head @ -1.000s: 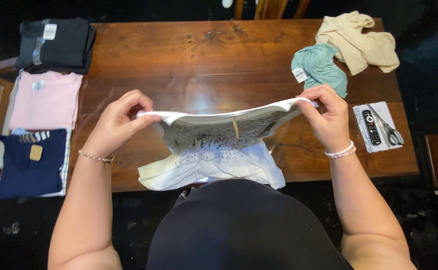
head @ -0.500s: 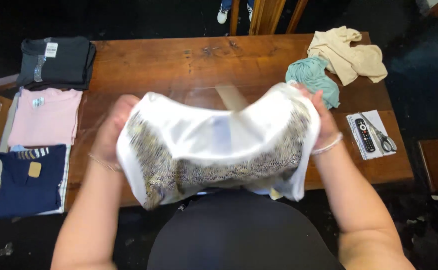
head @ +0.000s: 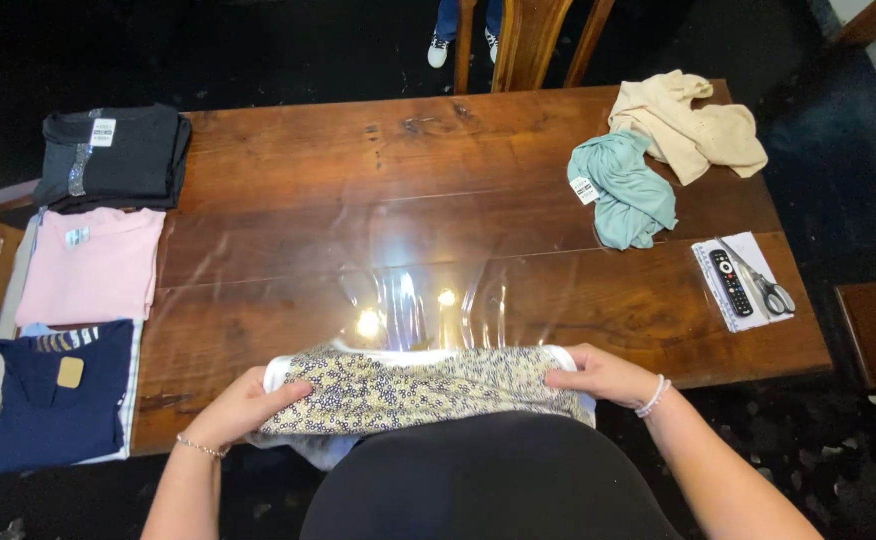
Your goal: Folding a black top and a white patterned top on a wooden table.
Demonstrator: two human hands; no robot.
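Both hands pinch a folded patterned garment [head: 423, 390] at the near table [head: 558, 300] edge: left hand [head: 243, 405] closed on its left end, right hand [head: 603, 375] on its right. Folded shirts (black [head: 113, 155], pink [head: 93, 265], navy [head: 58, 405]) lie far left; teal top [head: 628, 195], remote [head: 731, 283] & scissors [head: 763, 285] sit to the right.

Patterned garment [head: 418, 390] lower edge hidden behind torso

I count four labels: a white rectangular tag [head: 104, 131] on the folded black shirt [head: 113, 157]; a small pale one [head: 77, 236], perhaps a neck label, on the pink shirt [head: 93, 265]; a tan square patch [head: 71, 372] on the navy shirt [head: 58, 405]; a white tag [head: 585, 189] on the teal garment [head: 622, 190].
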